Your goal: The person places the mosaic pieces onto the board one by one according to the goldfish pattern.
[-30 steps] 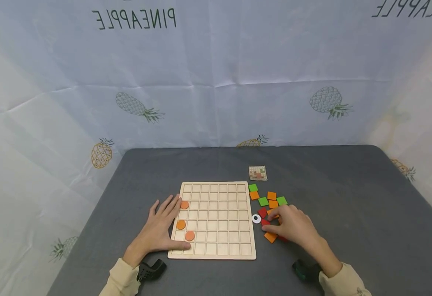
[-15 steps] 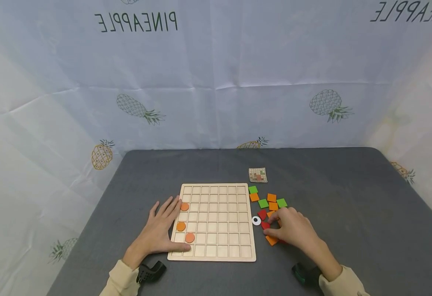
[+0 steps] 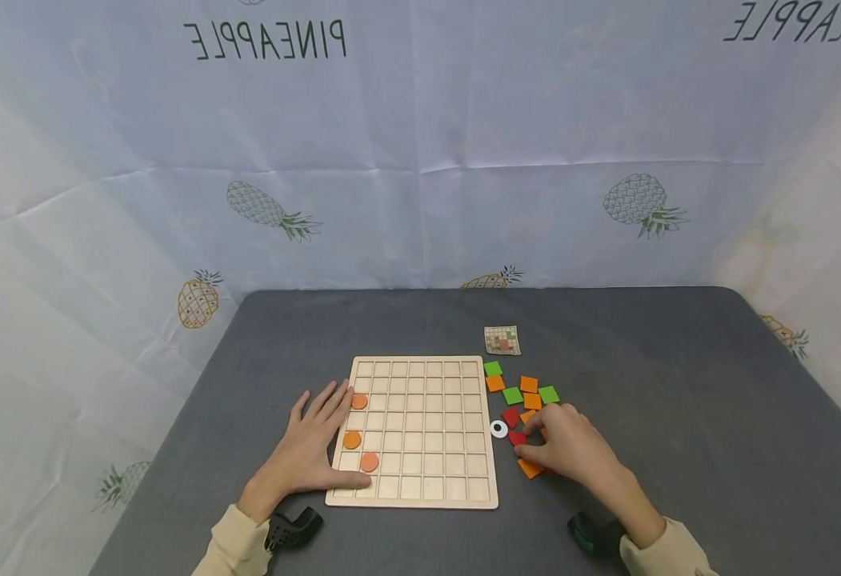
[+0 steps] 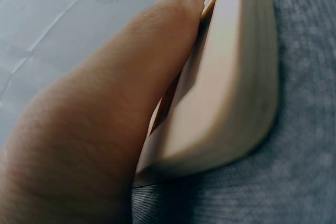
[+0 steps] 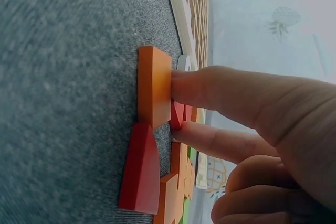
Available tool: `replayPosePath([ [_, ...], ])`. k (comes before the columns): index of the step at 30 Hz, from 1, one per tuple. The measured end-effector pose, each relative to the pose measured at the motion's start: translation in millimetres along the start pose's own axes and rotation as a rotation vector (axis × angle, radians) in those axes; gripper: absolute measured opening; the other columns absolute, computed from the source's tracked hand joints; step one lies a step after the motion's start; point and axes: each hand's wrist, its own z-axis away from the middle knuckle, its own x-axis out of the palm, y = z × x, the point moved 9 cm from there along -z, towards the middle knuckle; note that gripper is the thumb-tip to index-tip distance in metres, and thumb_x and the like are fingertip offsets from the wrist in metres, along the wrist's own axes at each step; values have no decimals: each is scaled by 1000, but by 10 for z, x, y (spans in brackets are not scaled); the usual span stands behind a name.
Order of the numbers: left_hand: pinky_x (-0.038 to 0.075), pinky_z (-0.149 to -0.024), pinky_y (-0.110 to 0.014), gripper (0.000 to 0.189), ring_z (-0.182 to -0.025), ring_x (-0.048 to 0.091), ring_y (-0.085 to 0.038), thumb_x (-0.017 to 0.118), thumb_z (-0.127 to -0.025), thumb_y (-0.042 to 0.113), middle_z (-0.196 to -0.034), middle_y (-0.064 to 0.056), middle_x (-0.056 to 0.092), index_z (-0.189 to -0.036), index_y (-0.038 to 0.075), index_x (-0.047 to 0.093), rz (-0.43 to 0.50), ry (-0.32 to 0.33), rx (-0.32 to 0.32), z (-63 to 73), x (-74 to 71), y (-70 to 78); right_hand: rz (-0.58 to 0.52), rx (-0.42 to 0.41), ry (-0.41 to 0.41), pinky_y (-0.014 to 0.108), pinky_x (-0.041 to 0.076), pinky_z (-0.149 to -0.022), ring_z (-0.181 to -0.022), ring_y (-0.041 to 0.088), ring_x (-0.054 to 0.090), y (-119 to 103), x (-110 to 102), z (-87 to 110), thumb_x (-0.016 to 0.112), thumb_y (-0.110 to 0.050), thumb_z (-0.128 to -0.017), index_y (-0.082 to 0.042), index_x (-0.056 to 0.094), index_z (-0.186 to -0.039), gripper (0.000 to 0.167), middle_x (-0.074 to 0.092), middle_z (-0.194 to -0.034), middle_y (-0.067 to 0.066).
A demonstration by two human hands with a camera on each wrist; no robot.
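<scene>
A square wooden grid board lies on the table. In the head view, my left hand rests spread over its left edge, with straight fingers and the thumb on the front left corner. Three orange discs sit in cells nearby, one a plain orange disc. My right hand is right of the board, curled over loose tiles. In the right wrist view, its thumb and index finger pinch a red fan-shaped tile. An orange square tile touches the thumb, and another red tile lies beside it.
A white ring-like disc with a black centre lies by the board's right edge. Behind it are several orange and green square tiles, one green tile. A small printed pattern card lies farther back. A patterned curtain hangs behind the dark table.
My right thumb and index finger have shifted slightly right and toward me, and the nearest orange tile has been nudged slightly the same way. The left hand stays in place on the board.
</scene>
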Motion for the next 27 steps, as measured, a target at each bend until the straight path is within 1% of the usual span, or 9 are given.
replayPosePath([
  [4, 15, -122, -82, 143, -161, 32, -52, 42, -76, 108, -178, -22, 31, -169, 0, 32, 0, 1, 1, 7, -4, 1, -10, -21, 2, 22, 29, -51, -51, 13, 47, -20, 3, 2, 95, -17, -82, -6, 86, -86, 15, 53, -55, -2],
  [13, 15, -122, -83, 144, -161, 32, -52, 37, -77, 109, -178, -23, 31, -170, -1, 31, 0, 10, 13, 0, -16, 8, -6, -19, -1, 22, 30, -51, -55, 13, 48, -23, -1, -2, 94, -17, -83, -5, 86, -88, 15, 57, -58, -3],
  [17, 15, -121, -83, 142, -161, 32, -53, 40, -78, 107, -177, -23, 31, -170, 0, 32, 5, 14, 13, -3, -30, 12, -5, -18, -3, 21, 29, -51, -53, 12, 47, -28, -9, -2, 93, -17, -83, -5, 85, -88, 15, 54, -56, -3],
  [20, 14, -122, -83, 139, -162, 31, -52, 46, -79, 104, -177, -23, 32, -170, 0, 32, 26, 12, 7, -2, -32, 10, -3, -15, 2, 21, 28, -51, -51, 12, 45, -27, -21, 11, 94, -17, -83, -5, 86, -89, 16, 50, -54, -4],
  [24, 12, -122, -83, 136, -162, 31, -52, 51, -81, 102, -177, -23, 33, -169, 0, 33, 44, 11, 0, 2, -32, 11, -5, -26, 14, 21, 27, -50, -48, 11, 43, -33, -40, 30, 94, -18, -83, -5, 87, -92, 18, 46, -51, -4],
  [27, 13, -123, -82, 136, -162, 31, -52, 50, -81, 102, -177, -23, 33, -169, 0, 33, 36, 10, -6, 4, -29, 10, -11, -46, 20, 21, 26, -50, -48, 11, 41, -50, -53, 37, 94, -19, -83, -4, 86, -93, 20, 46, -49, -3],
])
